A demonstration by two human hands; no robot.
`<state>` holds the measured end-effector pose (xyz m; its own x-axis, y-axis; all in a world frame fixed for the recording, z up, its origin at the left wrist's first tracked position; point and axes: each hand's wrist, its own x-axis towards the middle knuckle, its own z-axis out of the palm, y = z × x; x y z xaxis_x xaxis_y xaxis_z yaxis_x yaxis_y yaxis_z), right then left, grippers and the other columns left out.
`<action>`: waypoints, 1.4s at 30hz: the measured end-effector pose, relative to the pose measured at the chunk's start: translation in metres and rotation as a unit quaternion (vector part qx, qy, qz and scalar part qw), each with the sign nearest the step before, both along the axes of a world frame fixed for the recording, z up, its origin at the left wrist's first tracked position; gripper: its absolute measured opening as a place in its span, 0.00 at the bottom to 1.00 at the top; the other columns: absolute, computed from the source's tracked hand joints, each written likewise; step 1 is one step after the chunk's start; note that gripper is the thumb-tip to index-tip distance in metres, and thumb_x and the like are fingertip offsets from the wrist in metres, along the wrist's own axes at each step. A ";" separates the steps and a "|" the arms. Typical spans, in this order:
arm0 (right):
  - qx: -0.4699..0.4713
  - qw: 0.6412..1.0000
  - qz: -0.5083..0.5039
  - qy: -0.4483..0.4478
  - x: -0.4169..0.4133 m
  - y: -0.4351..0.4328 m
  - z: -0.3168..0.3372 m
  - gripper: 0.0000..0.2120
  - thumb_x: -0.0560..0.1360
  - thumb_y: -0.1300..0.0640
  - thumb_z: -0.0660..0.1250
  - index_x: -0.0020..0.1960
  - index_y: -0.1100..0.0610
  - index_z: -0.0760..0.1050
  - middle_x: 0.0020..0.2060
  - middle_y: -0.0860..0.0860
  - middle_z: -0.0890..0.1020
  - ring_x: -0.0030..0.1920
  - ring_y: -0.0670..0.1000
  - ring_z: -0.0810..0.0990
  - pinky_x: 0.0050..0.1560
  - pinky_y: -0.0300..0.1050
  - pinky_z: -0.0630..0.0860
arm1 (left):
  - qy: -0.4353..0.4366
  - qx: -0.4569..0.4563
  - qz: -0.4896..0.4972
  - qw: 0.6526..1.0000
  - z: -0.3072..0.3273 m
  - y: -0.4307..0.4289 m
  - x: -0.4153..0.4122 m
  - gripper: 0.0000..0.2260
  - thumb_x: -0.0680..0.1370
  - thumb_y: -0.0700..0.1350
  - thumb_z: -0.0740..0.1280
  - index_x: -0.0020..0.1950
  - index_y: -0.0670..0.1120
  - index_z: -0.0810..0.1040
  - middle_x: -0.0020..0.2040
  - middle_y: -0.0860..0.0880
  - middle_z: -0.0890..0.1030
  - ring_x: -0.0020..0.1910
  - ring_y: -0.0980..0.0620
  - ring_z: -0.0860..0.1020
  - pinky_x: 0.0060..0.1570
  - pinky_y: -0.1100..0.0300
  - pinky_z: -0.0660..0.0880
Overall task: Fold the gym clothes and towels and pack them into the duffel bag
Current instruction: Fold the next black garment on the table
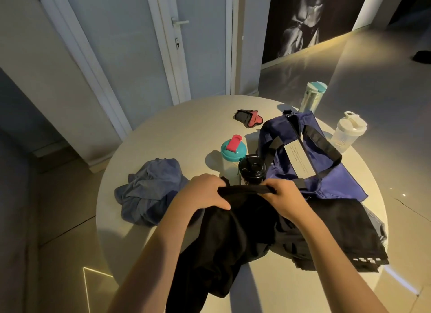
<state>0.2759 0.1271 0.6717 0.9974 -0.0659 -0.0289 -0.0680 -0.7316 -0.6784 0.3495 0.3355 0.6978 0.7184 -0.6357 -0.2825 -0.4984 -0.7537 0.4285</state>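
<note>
A black garment [233, 233] hangs from both hands over the near side of a round table [186, 126], its lower part drooping past the table's near edge. The left hand [205, 192] grips its top edge with fingers curled over the cloth. The right hand [284, 196] pinches the same edge, so the band runs taut between the two hands, which are set apart.

Just right of the garment, a flat black cloth [349, 231] with white marks along its near edge lies on the table. To the left lies a crumpled blue-grey towel [151, 189].

Directly beyond the hands stands a black-lidded shaker [251, 170], with a teal-lidded bottle [234, 150] just beside it. Right of these, the navy duffel bag [286, 130] lies on the table, its black straps across the top.

Farther back are red-and-grey gloves [248, 121], a clear shaker with a white lid [349, 130] and a green tumbler [312, 98]. Behind the table are a white door [130, 44] and a dark poster [314, 16].
</note>
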 end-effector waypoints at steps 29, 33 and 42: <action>0.212 0.963 -0.155 0.054 -0.031 -0.058 0.006 0.07 0.77 0.58 0.65 0.45 0.60 0.79 0.39 0.59 0.80 0.40 0.53 0.75 0.39 0.39 0.71 | 0.012 -0.376 0.425 0.824 0.006 0.069 0.030 0.09 0.78 0.43 0.66 0.56 0.42 0.78 0.48 0.48 0.79 0.45 0.52 0.77 0.38 0.66 0.70; 0.178 0.974 -0.130 0.056 -0.028 -0.059 0.009 0.05 0.77 0.61 0.65 0.44 0.57 0.78 0.35 0.54 0.78 0.36 0.50 0.73 0.37 0.38 0.68 | 0.011 -0.397 0.423 0.815 0.004 0.068 0.029 0.07 0.77 0.42 0.68 0.54 0.44 0.78 0.47 0.50 0.79 0.48 0.51 0.78 0.40 0.66 0.71; 0.217 0.973 -0.035 0.063 -0.015 -0.024 0.012 0.03 0.74 0.59 0.69 0.45 0.54 0.80 0.37 0.48 0.81 0.40 0.47 0.80 0.41 0.37 0.73 | -0.075 -0.186 0.326 0.924 -0.015 0.047 0.019 0.15 0.74 0.39 0.69 0.60 0.46 0.76 0.57 0.48 0.78 0.55 0.52 0.75 0.55 0.60 0.71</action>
<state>0.2612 0.1031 0.6839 0.9777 -0.0888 -0.1902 -0.2097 -0.3677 -0.9060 0.3681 0.3829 0.6824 0.9961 -0.0879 0.0021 -0.0658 -0.7290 0.6813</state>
